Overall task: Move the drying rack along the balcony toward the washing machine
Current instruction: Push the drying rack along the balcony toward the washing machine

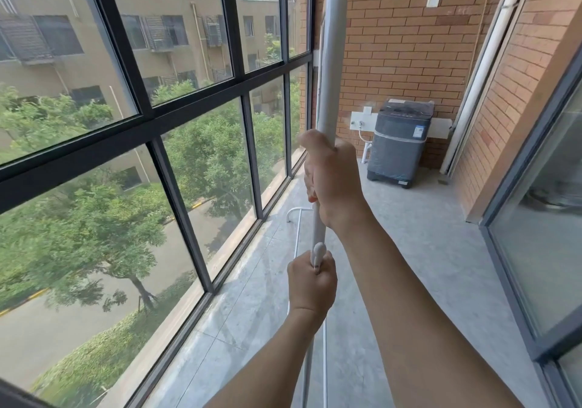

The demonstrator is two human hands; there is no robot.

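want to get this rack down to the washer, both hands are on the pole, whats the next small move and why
Probably walk the drying rack a short step forward. Both the right hand and left hand grip its upright pole, and the washing machine stands ahead by the brick wall across bare floor.
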